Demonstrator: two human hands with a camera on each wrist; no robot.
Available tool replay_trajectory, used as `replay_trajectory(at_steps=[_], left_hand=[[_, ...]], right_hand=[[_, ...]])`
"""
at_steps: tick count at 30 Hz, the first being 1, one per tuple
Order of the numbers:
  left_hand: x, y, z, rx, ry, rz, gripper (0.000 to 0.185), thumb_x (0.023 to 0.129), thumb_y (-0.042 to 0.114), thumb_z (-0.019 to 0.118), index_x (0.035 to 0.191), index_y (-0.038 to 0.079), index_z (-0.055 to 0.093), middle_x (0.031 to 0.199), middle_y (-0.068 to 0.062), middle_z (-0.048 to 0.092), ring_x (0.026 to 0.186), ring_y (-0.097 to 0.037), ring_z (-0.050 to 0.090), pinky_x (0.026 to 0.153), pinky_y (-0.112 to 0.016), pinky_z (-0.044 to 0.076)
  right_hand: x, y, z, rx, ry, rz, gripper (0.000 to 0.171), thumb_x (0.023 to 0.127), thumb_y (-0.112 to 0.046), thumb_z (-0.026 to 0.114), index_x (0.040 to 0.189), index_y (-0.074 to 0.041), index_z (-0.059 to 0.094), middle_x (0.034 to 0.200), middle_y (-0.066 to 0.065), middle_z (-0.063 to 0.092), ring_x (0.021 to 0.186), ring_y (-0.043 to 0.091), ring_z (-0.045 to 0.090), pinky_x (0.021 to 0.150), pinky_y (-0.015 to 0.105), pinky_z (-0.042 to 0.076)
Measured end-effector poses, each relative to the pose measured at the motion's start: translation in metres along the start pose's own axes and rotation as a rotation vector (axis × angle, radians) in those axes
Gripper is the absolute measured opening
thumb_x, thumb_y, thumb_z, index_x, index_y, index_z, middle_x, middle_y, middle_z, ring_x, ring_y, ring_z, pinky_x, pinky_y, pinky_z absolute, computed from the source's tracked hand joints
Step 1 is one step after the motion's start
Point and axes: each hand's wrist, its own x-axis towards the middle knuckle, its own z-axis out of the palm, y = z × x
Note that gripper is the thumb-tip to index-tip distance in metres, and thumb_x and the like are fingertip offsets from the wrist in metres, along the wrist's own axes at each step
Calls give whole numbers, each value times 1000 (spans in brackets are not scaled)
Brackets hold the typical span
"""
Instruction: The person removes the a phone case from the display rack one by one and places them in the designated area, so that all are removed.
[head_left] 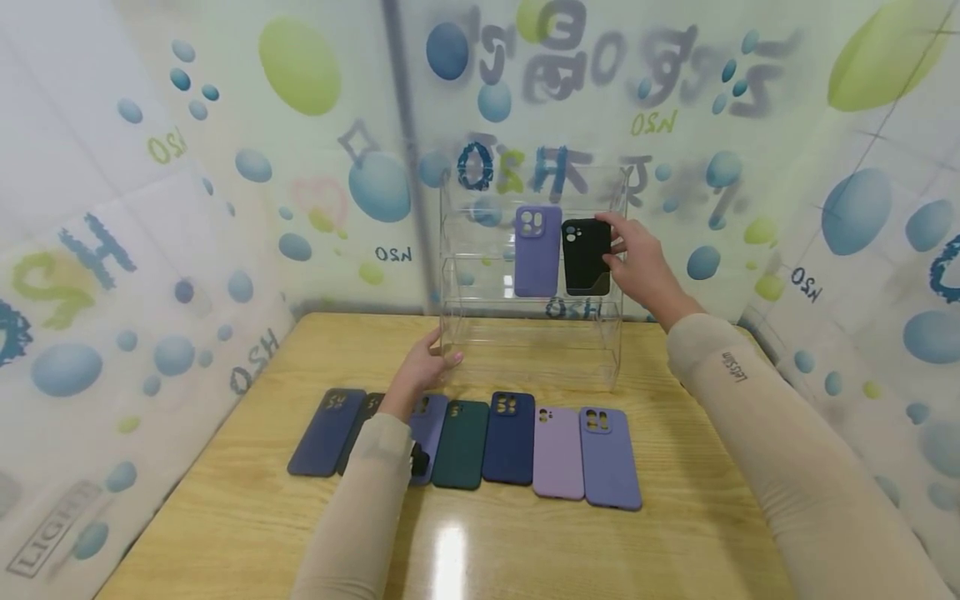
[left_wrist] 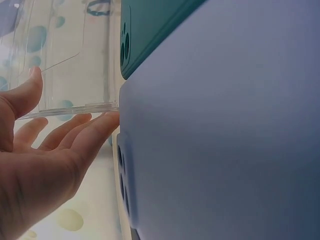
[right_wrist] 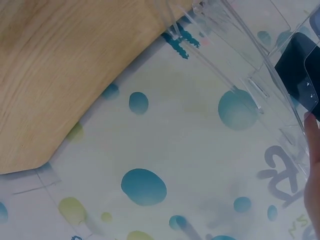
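Observation:
A clear multi-tier display stand [head_left: 528, 312] stands at the back of the table. My left hand [head_left: 426, 367] holds its left side low down; in the left wrist view the thumb and the fingers lie on either side of the clear panel. My right hand [head_left: 637, 260] pinches the right edge of a black phone case [head_left: 585, 254] on an upper tier. Beside it, to the left, a purple phone case [head_left: 537, 254] stands upright on the stand. The right wrist view catches only part of that hand [right_wrist: 313, 170], next to the dark case.
Several phone cases lie in a row in front of the stand: among them a dark blue one [head_left: 322, 437], a green one [head_left: 461, 446], a navy one [head_left: 510, 442], a lilac one [head_left: 558, 458] and a periwinkle one [head_left: 611, 462]. Patterned curtains [head_left: 315, 167] surround the wooden table [head_left: 247, 508].

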Motion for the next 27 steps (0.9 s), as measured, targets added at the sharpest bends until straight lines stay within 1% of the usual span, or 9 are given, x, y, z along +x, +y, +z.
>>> replay_trajectory(at_steps=[5, 10, 15, 21, 27], left_hand=[[1, 0, 0, 8, 2, 5, 83, 92, 25, 69, 156, 39, 18, 156, -19, 35, 130, -39, 52, 100, -53, 49], [1, -1, 0, 3, 3, 4, 82, 93, 23, 68, 156, 38, 18, 156, -19, 35, 132, -39, 50, 100, -55, 48], [0, 0, 0, -16, -6, 9, 81, 94, 23, 67, 156, 38, 18, 157, -19, 34, 131, -39, 51, 101, -54, 48], [0, 0, -1, -21, -7, 6, 82, 92, 26, 68, 156, 40, 19, 158, -17, 33, 133, -38, 49, 103, -55, 46], [1, -2, -1, -17, 2, 10, 80, 93, 25, 68, 156, 39, 20, 157, -17, 34, 132, -39, 51, 100, -54, 48]], right_hand=[[-1, 0, -2, -3, 19, -13, 66, 94, 2, 57, 150, -26, 37, 115, 17, 51, 106, 34, 66, 89, 49, 54], [0, -4, -7, 35, 52, -19, 62, 94, 2, 58, 149, -21, 40, 115, 16, 52, 106, 34, 66, 90, 49, 54], [4, -6, -15, 71, 102, -17, 63, 94, 2, 58, 148, -25, 42, 115, 15, 52, 107, 33, 66, 86, 47, 55], [7, -7, -25, 138, 142, 34, 66, 94, 2, 58, 147, -33, 41, 116, 11, 52, 107, 27, 65, 82, 42, 57], [3, -9, -33, 160, 182, 53, 64, 94, 3, 58, 146, -31, 42, 115, 9, 51, 103, 25, 67, 80, 38, 60]])
